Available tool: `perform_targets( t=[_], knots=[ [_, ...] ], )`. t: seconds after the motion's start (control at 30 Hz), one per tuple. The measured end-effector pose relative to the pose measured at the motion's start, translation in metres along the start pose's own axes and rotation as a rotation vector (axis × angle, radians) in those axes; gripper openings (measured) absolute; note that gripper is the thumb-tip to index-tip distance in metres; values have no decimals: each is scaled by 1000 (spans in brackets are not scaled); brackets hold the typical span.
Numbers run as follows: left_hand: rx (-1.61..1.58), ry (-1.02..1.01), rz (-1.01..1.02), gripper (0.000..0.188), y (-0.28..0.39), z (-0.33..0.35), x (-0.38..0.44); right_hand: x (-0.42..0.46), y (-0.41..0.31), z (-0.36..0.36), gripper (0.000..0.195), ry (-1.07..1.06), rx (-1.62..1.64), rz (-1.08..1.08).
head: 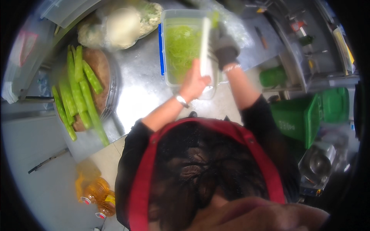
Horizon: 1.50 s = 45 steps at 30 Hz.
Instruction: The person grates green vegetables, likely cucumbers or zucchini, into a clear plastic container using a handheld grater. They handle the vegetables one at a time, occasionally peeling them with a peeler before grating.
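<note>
My left hand [195, 83], bare with a bracelet at the wrist, grips the lower part of a white mandoline slicer [205, 46]. The slicer stands along the right side of a clear plastic tub [170, 80]. Pale green vegetable shreds [183, 43] fill much of the tub. My right hand [225, 46] wears a dark glove and is blurred by motion at the slicer's right face. The end of a green stem [214, 18] shows beyond its fingers; the rest of the stem is hidden by the glove.
Several peeled celtuce stems [75, 86] lie on a round wooden chopping board [99, 62], some overhanging its edge. Bagged cauliflowers [144, 24] sit behind. A knife [261, 37] lies at the right of the steel table [136, 86]. Green bins [294, 115] and oil bottles [98, 190] stand below.
</note>
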<state>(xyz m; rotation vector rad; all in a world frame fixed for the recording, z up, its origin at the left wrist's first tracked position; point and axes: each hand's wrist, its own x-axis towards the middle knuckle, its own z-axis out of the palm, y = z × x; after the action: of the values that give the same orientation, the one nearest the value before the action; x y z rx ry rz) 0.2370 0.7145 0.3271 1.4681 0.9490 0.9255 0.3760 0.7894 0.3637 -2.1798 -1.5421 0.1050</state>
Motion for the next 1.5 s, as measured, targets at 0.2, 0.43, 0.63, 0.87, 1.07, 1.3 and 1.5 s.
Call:
perform_targets(
  t=[0.2,0.43,0.63,0.87,1.07,1.3,1.5],
  knots=[
    [-262,42,-76,39,-10,-4,6,46,47,-14,37,-77,1073,226],
    [-329,143,-30,39,-15,-13,23,-10,20,-41,47,-714,2018,334],
    [-345,101,-62,40,-8,-14,25,-37,13,-50,39,-521,1377,127],
    [-320,122,-72,40,-5,-15,29,-74,0,-38,49,-168,307,-121],
    [-64,88,38,39,-6,-11,15,-70,-9,-25,51,-154,-100,-142],
    [9,37,75,41,-3,3,-5,35,17,-3,48,3,-121,-101],
    [-204,95,-8,41,-15,-1,-1,7,38,-9,34,-125,967,53]
  ],
)
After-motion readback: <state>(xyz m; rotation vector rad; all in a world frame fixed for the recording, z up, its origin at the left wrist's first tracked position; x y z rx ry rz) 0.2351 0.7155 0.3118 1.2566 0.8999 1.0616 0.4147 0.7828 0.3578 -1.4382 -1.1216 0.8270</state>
